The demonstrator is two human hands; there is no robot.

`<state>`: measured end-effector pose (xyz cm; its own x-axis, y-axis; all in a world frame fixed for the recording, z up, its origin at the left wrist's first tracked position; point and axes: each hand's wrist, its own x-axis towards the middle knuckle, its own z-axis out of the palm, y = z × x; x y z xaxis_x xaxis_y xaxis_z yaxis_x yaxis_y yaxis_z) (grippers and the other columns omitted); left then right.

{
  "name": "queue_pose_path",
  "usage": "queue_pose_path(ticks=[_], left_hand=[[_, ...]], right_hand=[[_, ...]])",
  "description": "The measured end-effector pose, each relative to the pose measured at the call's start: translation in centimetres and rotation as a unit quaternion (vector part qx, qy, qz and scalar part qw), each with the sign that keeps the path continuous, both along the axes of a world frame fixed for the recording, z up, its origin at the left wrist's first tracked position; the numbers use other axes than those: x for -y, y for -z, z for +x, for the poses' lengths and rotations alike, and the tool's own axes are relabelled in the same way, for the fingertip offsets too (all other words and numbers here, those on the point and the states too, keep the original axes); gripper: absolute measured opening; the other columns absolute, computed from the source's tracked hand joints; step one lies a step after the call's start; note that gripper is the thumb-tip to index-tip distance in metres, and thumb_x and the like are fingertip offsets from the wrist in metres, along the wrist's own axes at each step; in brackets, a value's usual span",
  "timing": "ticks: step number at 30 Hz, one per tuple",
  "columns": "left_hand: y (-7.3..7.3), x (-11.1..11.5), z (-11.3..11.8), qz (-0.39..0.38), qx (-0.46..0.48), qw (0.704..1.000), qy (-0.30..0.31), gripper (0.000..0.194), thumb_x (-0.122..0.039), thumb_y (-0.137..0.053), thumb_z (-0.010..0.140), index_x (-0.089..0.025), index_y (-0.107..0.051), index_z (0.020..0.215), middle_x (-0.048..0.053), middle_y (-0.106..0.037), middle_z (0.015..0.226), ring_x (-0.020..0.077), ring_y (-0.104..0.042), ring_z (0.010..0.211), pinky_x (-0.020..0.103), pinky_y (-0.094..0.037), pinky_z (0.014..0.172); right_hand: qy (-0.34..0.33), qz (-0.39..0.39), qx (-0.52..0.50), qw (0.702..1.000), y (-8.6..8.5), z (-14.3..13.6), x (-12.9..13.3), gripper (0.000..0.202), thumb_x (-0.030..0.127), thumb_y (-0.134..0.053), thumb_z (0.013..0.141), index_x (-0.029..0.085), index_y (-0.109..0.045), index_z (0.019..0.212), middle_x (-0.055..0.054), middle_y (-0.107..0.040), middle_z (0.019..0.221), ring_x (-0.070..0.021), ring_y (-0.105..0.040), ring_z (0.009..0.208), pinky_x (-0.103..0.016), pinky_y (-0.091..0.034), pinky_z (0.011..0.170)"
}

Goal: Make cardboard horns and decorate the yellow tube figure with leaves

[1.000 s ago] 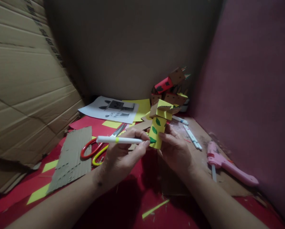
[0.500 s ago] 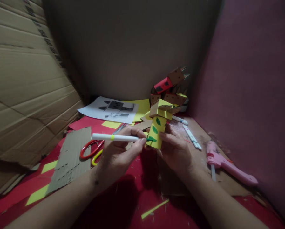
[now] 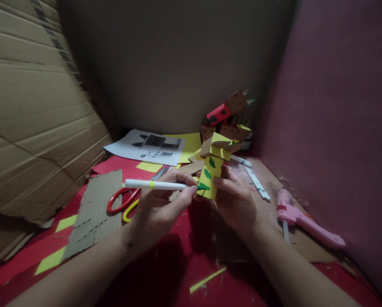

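Note:
In my left hand is a white marker with a yellow-green band, pinched between thumb and fingers. Its tip meets the lower leaf mark on a yellow paper-covered tube, which bears several green leaf shapes. My right hand is closed around the tube's right side, its far fingers hidden behind it. A yellow and cardboard box shape tops the tube.
Red-and-yellow scissors and corrugated cardboard lie left. A printed sheet is at the back. Red and brown cardboard pieces stand behind. Capped markers and a pink glue gun are right.
The marker has shifted very slightly right in my left hand, and the lower leaf mark looks a little fuller. My right hand and the tube have stayed in place.

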<state>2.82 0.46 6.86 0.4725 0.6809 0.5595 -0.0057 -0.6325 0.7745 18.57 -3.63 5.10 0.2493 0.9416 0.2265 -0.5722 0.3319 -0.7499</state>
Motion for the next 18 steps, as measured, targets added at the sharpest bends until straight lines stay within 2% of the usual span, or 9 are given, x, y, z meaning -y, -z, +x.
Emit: queue_pose_path(ticks=[10, 15, 18], left_hand=[[0.19, -0.08, 0.14, 0.006, -0.009, 1.000, 0.011, 0.005, -0.021, -0.058, 0.088, -0.020, -0.063, 0.087, -0.001, -0.063, 0.073, 0.0127, -0.059, 0.064, 0.027, -0.048, 0.060], [0.45, -0.56, 0.32, 0.053, -0.011, 0.998, 0.018, 0.007, -0.021, -0.057, 0.088, -0.019, -0.064, 0.087, 0.000, -0.064, 0.074, 0.0130, -0.059, 0.063, 0.026, -0.048, 0.057], [0.26, -0.57, 0.29, 0.048, -0.018, 0.999, 0.014, 0.007, -0.022, -0.057, 0.088, -0.019, -0.064, 0.086, 0.000, -0.064, 0.071, 0.0132, -0.059, 0.062, 0.026, -0.048, 0.057]], right_hand=[[0.000, -0.005, -0.008, 1.000, 0.01, -0.05, -0.01, 0.025, 0.014, -0.065, 0.071, 0.024, -0.067, 0.093, 0.000, -0.069, 0.085, -0.0164, -0.061, 0.072, -0.028, -0.052, 0.065], [0.003, 0.000, -0.007, 1.000, -0.04, -0.18, -0.11, 0.026, 0.013, -0.065, 0.070, 0.024, -0.068, 0.094, 0.000, -0.070, 0.086, -0.0172, -0.062, 0.072, -0.029, -0.051, 0.065], [0.004, -0.002, -0.008, 1.000, -0.02, -0.14, -0.15, 0.028, 0.013, -0.065, 0.070, 0.024, -0.068, 0.095, 0.001, -0.069, 0.085, -0.0173, -0.062, 0.072, -0.029, -0.051, 0.065]])
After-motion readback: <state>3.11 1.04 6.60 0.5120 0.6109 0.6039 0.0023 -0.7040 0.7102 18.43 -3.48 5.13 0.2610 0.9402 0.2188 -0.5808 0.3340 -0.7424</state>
